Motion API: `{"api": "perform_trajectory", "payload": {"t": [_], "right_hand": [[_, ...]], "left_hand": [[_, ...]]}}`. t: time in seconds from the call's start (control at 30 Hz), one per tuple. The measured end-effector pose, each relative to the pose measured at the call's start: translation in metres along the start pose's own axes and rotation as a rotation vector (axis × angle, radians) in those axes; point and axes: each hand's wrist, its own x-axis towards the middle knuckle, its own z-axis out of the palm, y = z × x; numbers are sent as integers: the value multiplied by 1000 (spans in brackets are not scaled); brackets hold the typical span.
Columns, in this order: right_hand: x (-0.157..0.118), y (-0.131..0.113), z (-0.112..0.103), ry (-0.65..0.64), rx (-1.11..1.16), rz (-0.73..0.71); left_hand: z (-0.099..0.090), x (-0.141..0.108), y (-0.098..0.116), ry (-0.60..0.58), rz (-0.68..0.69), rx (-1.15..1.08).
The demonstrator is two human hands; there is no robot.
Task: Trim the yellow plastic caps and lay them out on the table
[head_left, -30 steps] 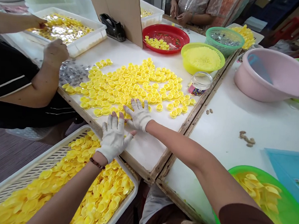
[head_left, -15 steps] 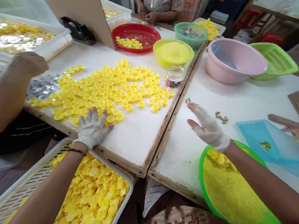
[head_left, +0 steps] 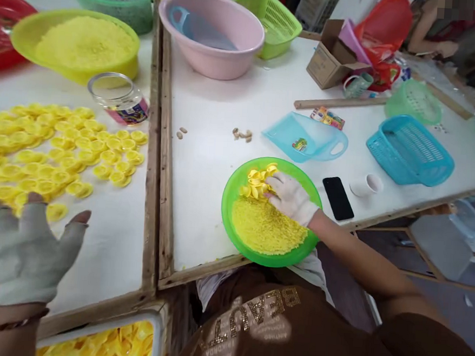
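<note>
My left hand (head_left: 23, 250), in a white fingerless glove, has its fingers spread above the near edge of the left table. Its fingertips are close to the many small round yellow plastic pieces (head_left: 40, 148) spread there; whether they touch cannot be made out. My right hand (head_left: 291, 195), gloved alike, reaches into a green bowl (head_left: 229, 210) in front of me. Its fingers and thumb are apart at a small heap of yellow cup-shaped pieces (head_left: 255, 182). Beside that heap, fine yellow granules (head_left: 266, 229) fill the bowl's near part.
A wooden ledge (head_left: 155, 194) divides the tables. Leftward are a clear jar (head_left: 121, 102) and a yellow bowl (head_left: 133, 67). A pink basin (head_left: 213, 62), blue scoop (head_left: 305, 136), phone (head_left: 337, 198), cup (head_left: 365, 185) and blue basket (head_left: 410, 152) stand right. A crate (head_left: 157, 335) sits below.
The view has swung right and nearer. My right hand has gone from above the right table down into the green bowl. My left hand stays spread by the yellow pieces.
</note>
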Motion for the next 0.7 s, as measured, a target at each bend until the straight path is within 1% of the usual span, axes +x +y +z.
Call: {"api": "perform_trajectory", "payload": {"t": [0.03, 0.07, 0.1, 0.13, 0.2, 0.23, 0.27, 0.3, 0.33, 0.4, 0.5, 0.57, 0.67, 0.7], "right_hand": [[3, -6, -1, -28, -29, -3], [6, -10, -1, -55, -56, -5], [8, -13, -2, -79, -75, -5], [11, -13, -3, -99, -85, -8], [15, -7, -3, -132, -77, -32], [17, -1, -4, -146, -65, -49], [18, 5, -5, -160, -53, -66], [18, 11, -6, -170, -44, -80], [18, 16, -8, -176, -38, -93], [13, 24, -12, -186, -31, -104], [-2, 25, -14, -249, -20, -97], [-14, 17, -10, -285, -9, -102], [-29, -5, 4, -281, 32, -146], [-33, -12, 9, -287, 77, -152]], "left_hand": [[3, -1, 28, 136, 62, -66], [9, -3, 58, 237, 152, -133], [17, -7, 92, 244, 242, -218], [26, -12, 126, 179, 328, -302], [47, -21, 193, -26, 479, -387], [57, -23, 222, -107, 532, -421], [67, -25, 247, -156, 558, -417], [75, -24, 267, -182, 567, -388], [81, -22, 283, -187, 563, -344], [91, -15, 303, -176, 535, -246], [100, -2, 314, -180, 503, -168], [105, 5, 317, -197, 493, -139], [111, 13, 320, -221, 489, -94], [112, 15, 321, -228, 491, -82]]}}
